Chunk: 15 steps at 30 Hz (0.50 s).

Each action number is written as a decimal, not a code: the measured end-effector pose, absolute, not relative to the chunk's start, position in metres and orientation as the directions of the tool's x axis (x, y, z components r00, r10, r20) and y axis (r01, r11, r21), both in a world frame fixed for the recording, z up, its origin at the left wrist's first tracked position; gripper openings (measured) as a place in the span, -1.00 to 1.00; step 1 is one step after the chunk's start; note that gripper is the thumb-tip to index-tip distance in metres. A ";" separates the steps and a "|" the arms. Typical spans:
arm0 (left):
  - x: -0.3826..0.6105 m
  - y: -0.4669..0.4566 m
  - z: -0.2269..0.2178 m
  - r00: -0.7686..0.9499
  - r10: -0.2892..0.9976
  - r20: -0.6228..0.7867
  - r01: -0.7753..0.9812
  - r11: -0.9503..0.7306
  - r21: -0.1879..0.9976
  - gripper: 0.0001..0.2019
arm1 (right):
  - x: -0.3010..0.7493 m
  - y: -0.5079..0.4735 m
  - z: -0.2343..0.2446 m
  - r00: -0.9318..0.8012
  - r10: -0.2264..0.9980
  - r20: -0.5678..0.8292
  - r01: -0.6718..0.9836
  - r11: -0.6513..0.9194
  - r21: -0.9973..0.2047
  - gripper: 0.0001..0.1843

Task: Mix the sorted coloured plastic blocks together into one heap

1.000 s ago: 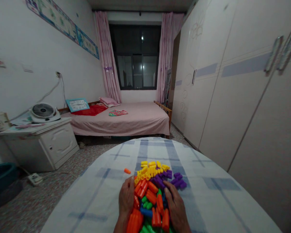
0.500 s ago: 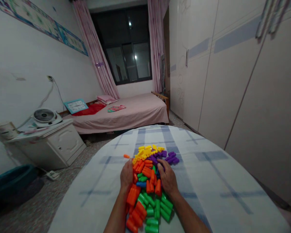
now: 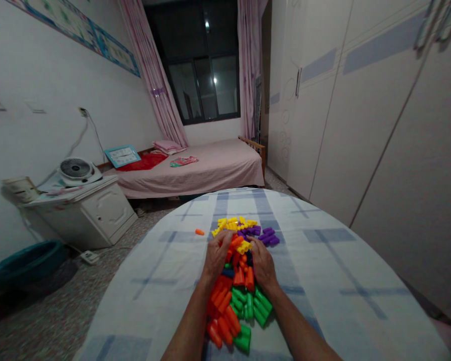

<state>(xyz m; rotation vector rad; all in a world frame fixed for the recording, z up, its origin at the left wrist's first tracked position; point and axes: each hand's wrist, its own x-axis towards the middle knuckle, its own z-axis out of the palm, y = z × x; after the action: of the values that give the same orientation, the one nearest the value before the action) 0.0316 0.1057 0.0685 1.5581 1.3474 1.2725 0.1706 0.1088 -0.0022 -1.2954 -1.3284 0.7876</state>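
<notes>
Both hands flank the pile of plastic pegs (image 3: 237, 301) in the middle of the desk (image 3: 342, 281), seemingly to keep it bunched; the left hand (image 3: 216, 255) walls its left side, fingers (image 3: 225, 239) curled over yellow pegs (image 3: 244, 246), though I cannot tell whether they grip; the right hand (image 3: 263, 264) lies on the right side, fingers released and flat; one orange peg (image 3: 199, 232) lies apart, far left.

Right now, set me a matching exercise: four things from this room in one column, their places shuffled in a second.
Things:
1 stray orange piece
2 purple pieces
3 green pieces
4 fan

Places:
a on the cabinet
b far right of the pile
c apart, left of the pile
d near end of the pile

Pairs: 1-c, 2-b, 3-d, 4-a
</notes>
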 end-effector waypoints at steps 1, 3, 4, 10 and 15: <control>0.032 0.105 0.071 -0.016 0.973 0.229 0.279 -0.215 0.936 -0.52 | 0.171 0.109 -0.002 0.164 0.957 0.238 0.243 0.195 -0.950 -0.45; 0.030 0.104 0.074 -0.050 0.968 0.244 0.272 -0.222 0.936 -0.53 | 0.172 0.110 -0.003 0.179 0.954 0.242 0.216 0.202 -0.955 -0.43; 0.027 0.105 0.074 -0.091 0.964 0.251 0.266 -0.219 0.939 -0.53 | 0.172 0.110 -0.003 0.187 0.952 0.241 0.201 0.203 -0.958 -0.41; -0.004 0.119 0.059 -0.363 0.913 0.188 0.212 -0.115 0.970 -0.41 | 0.175 0.112 -0.008 0.226 0.948 0.224 0.179 0.186 -0.966 -0.32; -0.034 0.137 0.051 -0.405 0.885 0.231 0.504 0.004 0.864 -0.47 | 0.176 0.112 -0.010 0.251 0.938 0.239 0.183 0.197 -0.963 -0.28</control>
<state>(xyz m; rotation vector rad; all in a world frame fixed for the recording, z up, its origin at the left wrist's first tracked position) -0.0338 0.1373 0.0507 1.4278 1.9091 1.3680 0.1758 0.1125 -0.0102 -1.2694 -1.2103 0.7680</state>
